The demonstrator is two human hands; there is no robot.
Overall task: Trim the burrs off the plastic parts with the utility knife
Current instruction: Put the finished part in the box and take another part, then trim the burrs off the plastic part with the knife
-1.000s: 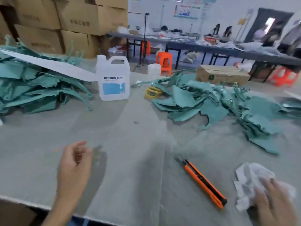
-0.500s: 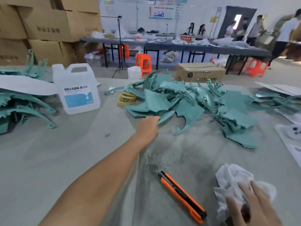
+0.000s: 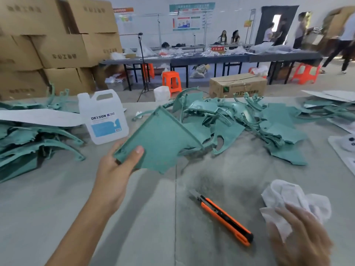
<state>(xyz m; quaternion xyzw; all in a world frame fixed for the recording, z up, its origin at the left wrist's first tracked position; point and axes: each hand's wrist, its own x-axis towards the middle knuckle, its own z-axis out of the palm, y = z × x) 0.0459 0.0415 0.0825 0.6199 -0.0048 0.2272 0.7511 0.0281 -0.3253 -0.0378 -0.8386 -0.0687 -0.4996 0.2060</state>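
Observation:
My left hand (image 3: 117, 167) grips the near corner of a flat green plastic part (image 3: 161, 139), thumb on top, and holds it lifted above the grey table (image 3: 57, 208). Behind it lies a heap of more green plastic parts (image 3: 249, 123). The orange and black utility knife (image 3: 224, 217) lies on the table at the front right, its blade out and pointing away from me. My right hand (image 3: 295, 233) rests with spread fingers on a crumpled white cloth (image 3: 288, 198), just right of the knife.
A white DEXDON jug (image 3: 103, 116) stands at the back left. Another pile of green parts (image 3: 28, 143) fills the left side, with a white sheet on top. Cardboard boxes, orange stools, a long workbench and several people are beyond the table.
My left hand reached forward to the heap, took hold of a green part and lifted it back toward me. The right hand stayed on the cloth and the knife did not move.

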